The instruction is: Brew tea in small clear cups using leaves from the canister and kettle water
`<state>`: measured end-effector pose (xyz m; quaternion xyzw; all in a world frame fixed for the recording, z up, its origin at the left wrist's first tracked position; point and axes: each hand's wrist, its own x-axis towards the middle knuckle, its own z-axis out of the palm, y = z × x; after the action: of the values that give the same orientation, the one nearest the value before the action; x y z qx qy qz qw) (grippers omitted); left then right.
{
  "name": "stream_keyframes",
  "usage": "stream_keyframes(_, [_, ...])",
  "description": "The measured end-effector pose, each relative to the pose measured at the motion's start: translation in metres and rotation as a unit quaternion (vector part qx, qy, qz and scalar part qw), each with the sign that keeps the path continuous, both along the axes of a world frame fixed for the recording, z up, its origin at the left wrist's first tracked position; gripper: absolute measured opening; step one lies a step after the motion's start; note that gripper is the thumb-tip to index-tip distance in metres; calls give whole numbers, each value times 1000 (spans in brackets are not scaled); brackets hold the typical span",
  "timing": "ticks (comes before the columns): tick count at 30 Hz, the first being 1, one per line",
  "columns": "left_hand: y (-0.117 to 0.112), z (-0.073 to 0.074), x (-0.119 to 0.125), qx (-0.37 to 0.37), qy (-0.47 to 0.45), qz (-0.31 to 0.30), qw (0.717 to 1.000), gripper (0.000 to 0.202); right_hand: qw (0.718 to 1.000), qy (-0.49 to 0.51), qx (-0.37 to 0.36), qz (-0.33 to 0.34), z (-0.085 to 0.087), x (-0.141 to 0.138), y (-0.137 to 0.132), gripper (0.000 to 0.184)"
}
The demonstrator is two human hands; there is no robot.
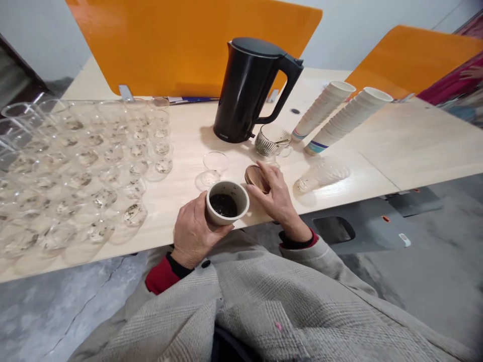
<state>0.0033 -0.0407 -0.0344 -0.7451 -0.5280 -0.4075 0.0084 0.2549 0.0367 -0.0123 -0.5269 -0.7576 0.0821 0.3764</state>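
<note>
At two o'clock from the cup [226, 220], the wooden lid [255, 177] sits pinched in the half-closed right hand [274, 195], the nearer one; the left hand [193, 229] curls around the cup's wall, its open mouth upward.

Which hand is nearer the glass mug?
Right: the right hand is just in front of the glass mug; the left hand, around the cup, is farther off, front-left.
</note>
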Motion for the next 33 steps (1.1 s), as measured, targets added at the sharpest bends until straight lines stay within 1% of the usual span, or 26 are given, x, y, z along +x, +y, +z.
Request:
stream_keyframes(3, [1,-2,0,0,1,8,1000,92,994,24,22,107,31,-15,-18,71])
stream_keyframes(6, [1,-1,1,-11,-2,12,1000,94,982,-8,23,189,55,-35,-31,72])
stream_keyframes(8, [1,0,2,-21,-7,13,1000,93,976,-46,19,211,63,-46,-35,72])
stream_keyframes(11, [1,1,3,-31,-9,18,999,90,972,-99,11,213,69,-53,-35,74])
stream_keyframes(14, [1,1,2,-24,-9,10,1000,88,964,-139,8,225,71,-54,-34,84])
stream_keyframes(16, [2,0,1,-18,-10,5,1000,88,959,-160,6,235,70,-55,-34,87])
stream_keyframes(21, [2,-4,2,-40,-9,12,999,84,955,-176,-5,238,64,-59,-36,76])
stream_keyframes(25, [2,-5,1,-24,3,9,1000,82,955,-187,-15,230,60,-60,-37,73])
stream_keyframes(27, [2,-6,0,-16,9,9,1000,84,958,-175,-18,228,58,-60,-37,75])
stream_keyframes(30, [2,-5,-2,-7,16,4,1000,90,965,-128,-11,231,52,-60,-35,85])
stream_keyframes(33, [2,-4,-3,-27,23,2,999,91,970,-82,-3,229,46,-57,-33,87])
